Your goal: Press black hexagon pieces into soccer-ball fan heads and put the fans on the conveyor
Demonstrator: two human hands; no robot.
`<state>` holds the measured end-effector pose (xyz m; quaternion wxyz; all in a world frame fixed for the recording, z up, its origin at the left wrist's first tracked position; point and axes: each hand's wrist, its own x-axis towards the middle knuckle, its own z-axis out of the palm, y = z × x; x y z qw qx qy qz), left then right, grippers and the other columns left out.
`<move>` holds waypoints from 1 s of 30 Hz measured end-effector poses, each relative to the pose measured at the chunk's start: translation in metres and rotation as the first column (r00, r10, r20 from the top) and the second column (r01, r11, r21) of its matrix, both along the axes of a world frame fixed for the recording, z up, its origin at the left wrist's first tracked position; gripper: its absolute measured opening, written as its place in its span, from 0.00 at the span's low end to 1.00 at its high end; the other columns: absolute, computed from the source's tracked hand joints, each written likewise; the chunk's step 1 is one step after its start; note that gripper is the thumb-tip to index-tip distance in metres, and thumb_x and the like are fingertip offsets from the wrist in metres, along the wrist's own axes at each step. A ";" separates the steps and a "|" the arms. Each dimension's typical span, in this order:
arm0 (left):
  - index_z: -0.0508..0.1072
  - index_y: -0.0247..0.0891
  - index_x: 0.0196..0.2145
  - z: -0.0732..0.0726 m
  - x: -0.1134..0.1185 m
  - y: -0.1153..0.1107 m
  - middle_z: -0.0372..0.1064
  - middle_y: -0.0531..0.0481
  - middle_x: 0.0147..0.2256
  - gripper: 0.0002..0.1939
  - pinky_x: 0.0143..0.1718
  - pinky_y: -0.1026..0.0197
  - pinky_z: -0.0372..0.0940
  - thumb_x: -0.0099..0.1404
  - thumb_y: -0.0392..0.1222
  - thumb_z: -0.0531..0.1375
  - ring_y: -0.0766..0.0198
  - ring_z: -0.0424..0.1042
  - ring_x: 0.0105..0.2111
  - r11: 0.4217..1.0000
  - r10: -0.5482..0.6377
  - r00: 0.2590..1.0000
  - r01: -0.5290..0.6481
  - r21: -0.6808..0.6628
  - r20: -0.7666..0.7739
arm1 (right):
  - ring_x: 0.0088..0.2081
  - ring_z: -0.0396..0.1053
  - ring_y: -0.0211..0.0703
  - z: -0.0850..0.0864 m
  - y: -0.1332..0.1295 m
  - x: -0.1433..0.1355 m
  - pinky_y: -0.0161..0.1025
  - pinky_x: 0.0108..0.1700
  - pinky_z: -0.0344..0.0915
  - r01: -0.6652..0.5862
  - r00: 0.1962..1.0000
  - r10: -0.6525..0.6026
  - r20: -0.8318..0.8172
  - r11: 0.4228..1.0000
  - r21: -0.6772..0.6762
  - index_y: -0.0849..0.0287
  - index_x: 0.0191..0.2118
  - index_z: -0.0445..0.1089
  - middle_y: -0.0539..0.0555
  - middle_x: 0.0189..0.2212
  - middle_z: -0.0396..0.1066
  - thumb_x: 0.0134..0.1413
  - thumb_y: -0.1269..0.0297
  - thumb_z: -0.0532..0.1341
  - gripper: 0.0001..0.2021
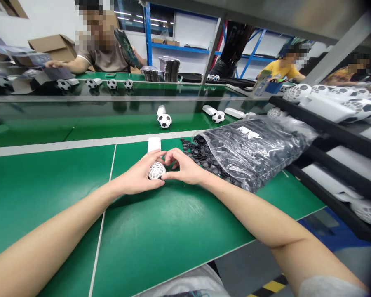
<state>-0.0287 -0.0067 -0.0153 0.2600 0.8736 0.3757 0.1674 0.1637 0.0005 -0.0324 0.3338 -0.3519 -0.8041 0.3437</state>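
- Clear plastic bag [266, 142]: black pieces [200, 153] inside, some spilled out
- Upper black tray [336, 131]: latticed balls [297, 93]
- Left hand [140, 174] grips white latticed ball [156, 170]; right hand's [185, 168] grip unclear

Site: a factory assembly floor. Evidence: long green worktops [64, 177] across the frame, balls [165, 121] along them; workers [108, 60] at upper left and upper right; bagged black parts [200, 154] right of centre; stacked trays [343, 130] at right; hazard stripes [275, 285] at lower right.
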 end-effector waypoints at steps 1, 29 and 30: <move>0.48 0.36 0.58 0.000 0.000 0.000 0.42 0.40 0.60 0.37 0.59 0.48 0.44 0.53 0.45 0.58 0.52 0.44 0.60 1.000 0.010 1.000 -0.010 -0.002 0.000 | 0.39 0.62 0.39 -0.003 0.002 0.001 0.40 0.39 0.65 -0.001 1.000 0.000 -0.006 0.999 -0.051 0.57 0.35 0.59 0.52 0.38 0.59 0.38 0.59 0.67 0.19; 0.54 0.37 0.54 -0.004 0.003 -0.005 0.51 0.43 0.57 0.29 0.58 0.49 0.46 0.55 0.41 0.55 0.52 0.46 0.59 0.998 0.024 0.997 -0.028 0.058 0.068 | 0.41 0.65 0.40 -0.011 -0.006 -0.007 0.36 0.36 0.66 -0.112 0.973 0.046 -0.227 0.951 -0.288 0.57 0.37 0.57 0.54 0.45 0.58 0.42 0.63 0.64 0.17; 0.55 0.37 0.53 -0.004 0.003 -0.006 0.51 0.43 0.57 0.28 0.58 0.49 0.46 0.55 0.40 0.55 0.52 0.46 0.59 0.998 0.022 0.997 -0.027 0.064 0.077 | 0.41 0.65 0.40 -0.011 -0.006 -0.007 0.36 0.36 0.66 -0.101 0.975 0.040 -0.218 0.956 -0.275 0.57 0.37 0.58 0.54 0.45 0.58 0.43 0.63 0.64 0.17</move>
